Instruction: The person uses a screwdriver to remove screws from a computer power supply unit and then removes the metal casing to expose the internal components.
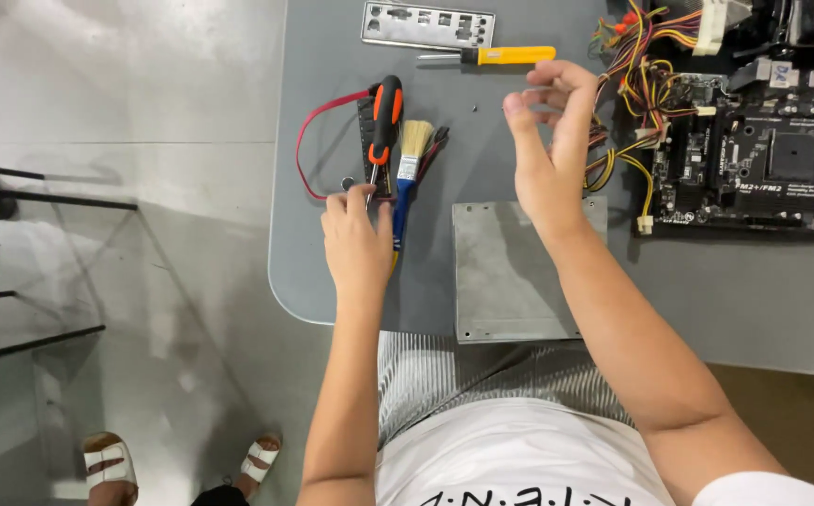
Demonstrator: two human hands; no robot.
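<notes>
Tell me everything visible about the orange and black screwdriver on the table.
The screwdriver has a thick orange and black grip, apparently rubbery plastic, and a thin metal shaft. It lies flat on the grey table, handle away from the person, beside a small brush. The left hand rests its fingertips at the shaft's tip.

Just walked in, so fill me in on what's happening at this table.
A person sits at a grey table with computer parts. Their left hand rests on the shaft end of an orange-and-black screwdriver, beside a small paintbrush. Their right hand is raised with pinched fingers; whether it holds anything is unclear. A motherboard with loose wiring lies at right.
</notes>
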